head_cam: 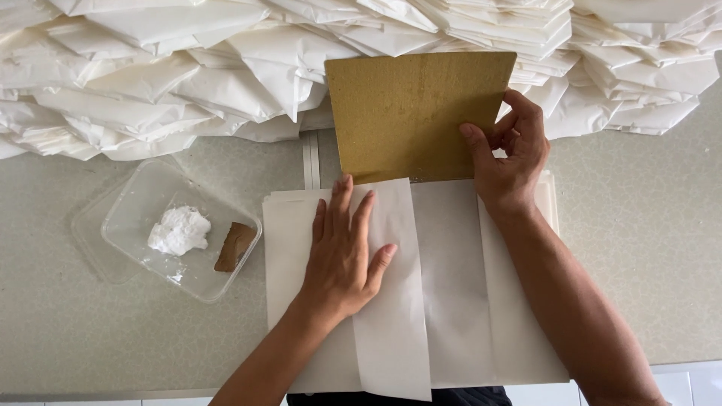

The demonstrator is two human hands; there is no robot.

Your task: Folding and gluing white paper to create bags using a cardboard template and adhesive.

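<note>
Head view, looking down on a pale speckled stone-look bench.

Left hand: flat, palm down, fingers spread, pressing on a folded flap of the stack of thin white paper sheets. Grip open, nothing held. The stack lies at the near edge of the bench, centre, with its lower end running over that edge. 1 flap is folded inward from the left; a second vertical fold line shows to its right.

Right hand: thumb and fingers closed on the right edge of a flat rectangular mustard-brown cardboard sheet. The cardboard sits at the far end of the paper stack, its lower edge meeting the top of the folded sheet, its upper part lying over the heap behind it. It is turned slightly, left side lower.

Container: 1 clear shallow plastic tray with rounded corners, left of the paper stack, just beside it. Inside: 1 lump of white paste or powder at centre, and 1 small brown flat piece towards the right wall. White smears on the tray floor near the lump.

Far edge of the bench: a large heap of folded white paper bags, overlapping, spanning the full width.
</note>
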